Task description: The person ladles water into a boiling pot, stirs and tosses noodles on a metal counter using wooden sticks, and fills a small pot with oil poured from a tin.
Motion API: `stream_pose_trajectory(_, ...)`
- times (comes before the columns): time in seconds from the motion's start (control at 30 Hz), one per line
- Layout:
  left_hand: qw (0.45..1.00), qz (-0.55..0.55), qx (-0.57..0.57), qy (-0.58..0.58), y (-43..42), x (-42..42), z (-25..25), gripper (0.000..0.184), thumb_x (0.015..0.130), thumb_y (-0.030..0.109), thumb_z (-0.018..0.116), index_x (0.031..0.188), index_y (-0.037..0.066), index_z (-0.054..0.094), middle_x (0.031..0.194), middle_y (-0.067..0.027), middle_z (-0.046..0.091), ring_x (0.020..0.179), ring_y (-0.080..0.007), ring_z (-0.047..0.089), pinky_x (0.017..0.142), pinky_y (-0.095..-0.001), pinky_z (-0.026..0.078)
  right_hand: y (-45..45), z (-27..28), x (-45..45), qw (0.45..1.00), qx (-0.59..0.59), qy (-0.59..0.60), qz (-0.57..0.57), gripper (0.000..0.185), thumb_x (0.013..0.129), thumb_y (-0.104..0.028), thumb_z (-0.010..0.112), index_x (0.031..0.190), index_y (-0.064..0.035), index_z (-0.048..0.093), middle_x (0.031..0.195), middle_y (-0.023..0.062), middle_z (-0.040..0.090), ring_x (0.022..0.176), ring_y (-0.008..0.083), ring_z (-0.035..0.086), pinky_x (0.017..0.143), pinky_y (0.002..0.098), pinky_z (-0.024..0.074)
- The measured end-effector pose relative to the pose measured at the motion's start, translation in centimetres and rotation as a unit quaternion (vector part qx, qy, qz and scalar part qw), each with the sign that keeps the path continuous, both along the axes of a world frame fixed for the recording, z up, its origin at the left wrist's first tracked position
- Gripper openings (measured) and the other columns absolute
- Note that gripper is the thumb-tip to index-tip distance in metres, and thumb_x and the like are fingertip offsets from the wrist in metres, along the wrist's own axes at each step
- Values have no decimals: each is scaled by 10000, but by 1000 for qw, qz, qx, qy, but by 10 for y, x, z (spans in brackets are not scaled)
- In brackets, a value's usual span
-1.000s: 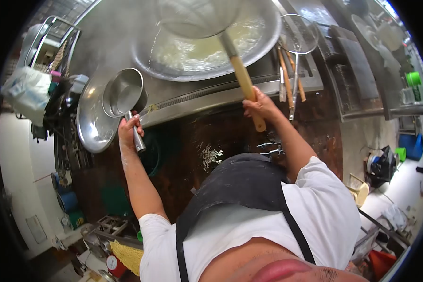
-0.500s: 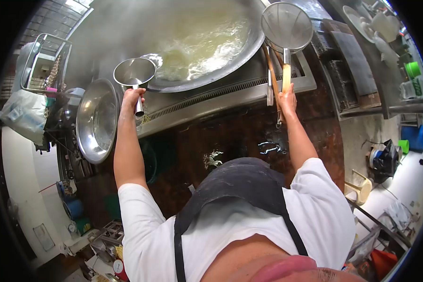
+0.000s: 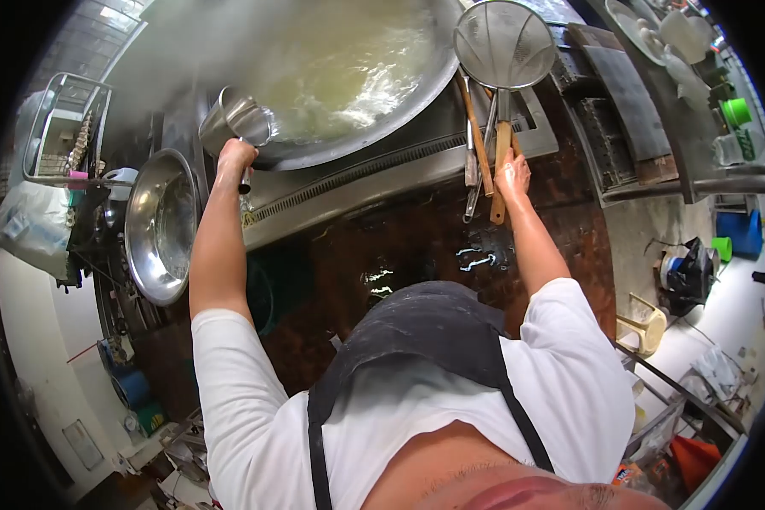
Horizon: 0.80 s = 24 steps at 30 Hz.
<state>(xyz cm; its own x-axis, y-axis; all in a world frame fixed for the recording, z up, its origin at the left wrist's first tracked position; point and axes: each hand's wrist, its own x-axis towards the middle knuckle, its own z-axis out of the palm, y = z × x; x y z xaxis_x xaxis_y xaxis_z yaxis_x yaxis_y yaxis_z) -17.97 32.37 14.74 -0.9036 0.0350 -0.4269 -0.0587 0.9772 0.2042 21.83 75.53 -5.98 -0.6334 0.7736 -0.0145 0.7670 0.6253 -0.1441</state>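
Note:
My left hand (image 3: 236,155) is closed round the handle of a metal dipper (image 3: 229,119) beside the large steaming pot (image 3: 382,146). The dipper is tipped toward the pot, its mouth near the rim. My right hand (image 3: 513,177) lies along the wooden handle of a round wire-mesh strainer (image 3: 503,47), fingers curled at the handle's right edge and partly hidden. The strainer's mesh lies by the pot's right rim. Left of its handle are a wooden-handled tool (image 3: 476,136) and a metal-handled tool (image 3: 470,157). Pale bubbling liquid (image 3: 348,76) fills the pot.
A wide steel bowl (image 3: 163,229) stands left of the stove, near a wire basket (image 3: 68,127) and a plastic bag (image 3: 34,223). A slotted metal edge (image 3: 357,174) runs along the stove front. Right are a metal rail (image 3: 731,183) and a stool (image 3: 646,323). The brown floor looks wet.
The dipper has gone from roughly upright to tilted toward the pot. My right hand has shifted to the right side of the strainer's handle, showing more of its lower end. The view has shifted slightly.

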Motion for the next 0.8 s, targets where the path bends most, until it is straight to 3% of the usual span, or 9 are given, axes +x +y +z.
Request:
stream_pose_trajectory(0.13,981,-109,-106,121,7,-12,-11,336,899,154,497,1130,-24,664,1151,-213,685,1073,-337,678,904,-409,541,-35,26,-28,972,104,170,121,478,903,-229,586,1352,-84,515,1232,174,548,1157,380,539,937,499,477)
stream_pose_trajectory(0.2,977,-108,-109,145,11,-17,-11,370,941,178,438,1204,-10,617,1244,-219,637,1209,-336,600,1001,-428,493,-62,40,-41,979,40,62,188,537,894,-348,630,1350,-77,549,1422,142,473,1346,359,398,1078,559,340)
stream_pose_trajectory(0.27,970,-95,-132,181,17,-15,7,365,961,176,408,1249,24,573,1250,-237,626,1156,-355,628,986,-472,502,-77,29,-44,960,50,-44,273,573,887,-393,640,1352,-70,552,1503,141,410,1421,350,322,1137,613,236)
stream_pose_trajectory(0.4,966,-94,-55,236,-41,-22,16,354,959,220,423,1243,32,522,1127,-267,666,1074,-433,641,905,-501,519,-85,32,-55,949,17,-245,196,605,870,-420,673,1362,-92,539,1573,157,307,1481,356,199,1146,673,131)
stream_pose_trajectory(0.53,960,8,41,275,-158,14,-11,402,894,278,622,1140,-25,524,1097,-306,649,1016,-459,637,862,-522,509,-126,34,-74,966,52,-175,184,532,875,-336,654,1319,-55,563,1488,216,405,1424,376,316,1114,692,191)
stream_pose_trajectory(0.57,947,46,71,308,-197,37,-19,433,873,288,673,1126,-34,530,1084,-312,649,1011,-464,633,856,-519,506,-169,99,-85,947,-59,-239,208,492,895,-313,643,1304,-51,569,1398,217,500,1341,387,429,1075,651,301)
stream_pose_trajectory(0.63,901,134,173,374,-272,88,-36,463,855,337,711,1073,-39,553,1083,-320,641,1025,-474,615,855,-521,488,-225,96,-90,933,-131,-172,286,493,903,-303,642,1315,-44,560,1346,212,544,1280,384,487,1059,589,357)
stream_pose_trajectory(0.73,855,392,245,233,-382,165,-72,557,927,490,606,1016,-55,538,585,-154,609,480,-293,624,495,-413,493,-328,98,-104,871,-247,-69,418,525,888,-265,676,1335,-28,535,1273,209,593,1208,374,547,1044,464,426)
stream_pose_trajectory(0.8,828,473,206,218,-451,209,-113,606,956,517,530,1025,-85,515,564,-140,601,431,-279,602,459,-382,499,-405,92,-122,850,-227,-22,475,584,859,-205,708,1371,-21,498,1351,199,552,1283,359,498,1086,428,402)
